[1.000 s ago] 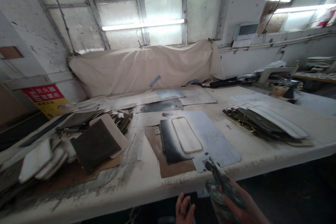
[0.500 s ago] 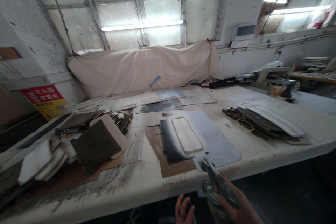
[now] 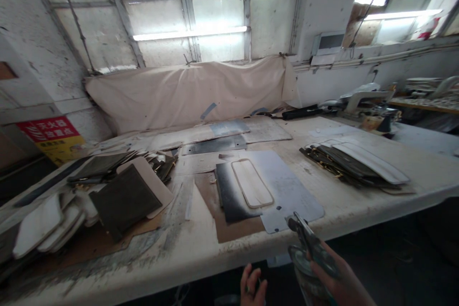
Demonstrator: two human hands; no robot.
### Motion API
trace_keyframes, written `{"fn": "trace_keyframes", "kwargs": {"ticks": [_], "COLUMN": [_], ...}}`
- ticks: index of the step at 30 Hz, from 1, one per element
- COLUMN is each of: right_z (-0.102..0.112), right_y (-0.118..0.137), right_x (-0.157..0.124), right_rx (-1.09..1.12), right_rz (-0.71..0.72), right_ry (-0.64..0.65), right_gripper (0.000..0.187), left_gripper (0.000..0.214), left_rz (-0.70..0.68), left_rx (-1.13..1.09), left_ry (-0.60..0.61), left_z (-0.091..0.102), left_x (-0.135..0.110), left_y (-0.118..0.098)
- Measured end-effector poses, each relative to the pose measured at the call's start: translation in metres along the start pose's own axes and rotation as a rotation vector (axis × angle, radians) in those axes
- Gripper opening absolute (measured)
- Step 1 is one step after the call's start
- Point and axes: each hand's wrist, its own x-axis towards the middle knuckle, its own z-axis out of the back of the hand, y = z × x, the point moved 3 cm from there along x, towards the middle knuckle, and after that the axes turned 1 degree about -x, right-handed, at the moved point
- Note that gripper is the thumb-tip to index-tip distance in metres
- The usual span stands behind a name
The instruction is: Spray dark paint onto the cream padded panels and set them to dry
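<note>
My right hand (image 3: 337, 282) is at the bottom right, below the table's front edge, closed around a grimy spray gun (image 3: 308, 244) whose nozzle points up toward the table. A cup-like pot hangs under the gun. My left hand (image 3: 253, 289) shows at the bottom middle, below the table edge, fingers curled with something small between them that I cannot make out. On the table in front lies a grey metal template (image 3: 287, 186) with a pale rounded-rectangle piece (image 3: 251, 190) set in it, over a dark sheet (image 3: 231, 196) and brown cardboard.
A white, stained worktable (image 3: 201, 248) runs across the view. Dark and pale flat pieces are piled at the left (image 3: 122, 196) and stacked at the right (image 3: 355, 165). A beige cloth (image 3: 190, 91) hangs on the back wall. Machines and clutter stand at the far right.
The view shifted slightly left and down. My right hand with the spray gun has moved a little to the right and stays near the table's front edge. My left hand has barely moved.
</note>
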Motion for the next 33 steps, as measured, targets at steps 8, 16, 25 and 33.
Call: {"fn": "trace_keyframes", "kwargs": {"ticks": [8, 16, 25, 33], "right_z": [-0.005, -0.029, -0.036, -0.010], "right_y": [0.009, 0.030, 0.029, 0.013], "right_x": [-0.002, -0.009, -0.008, 0.008], "right_rx": [0.006, 0.036, 0.068, 0.046], "right_rz": [0.015, 0.063, 0.040, -0.034], "right_ry": [0.076, 0.155, 0.170, 0.141], "right_gripper": [0.039, 0.040, 0.036, 0.035], "left_gripper": [0.022, 0.028, 0.023, 0.024], "left_rz": [-0.039, -0.012, -0.031, -0.015], "left_rx": [-0.008, -0.011, 0.020, 0.024], "left_ry": [-0.011, 0.019, 0.005, 0.020], "left_z": [-0.005, 0.000, -0.002, -0.011], "left_x": [-0.008, -0.018, -0.018, -0.007], "left_y": [0.003, 0.009, 0.010, 0.009]}}
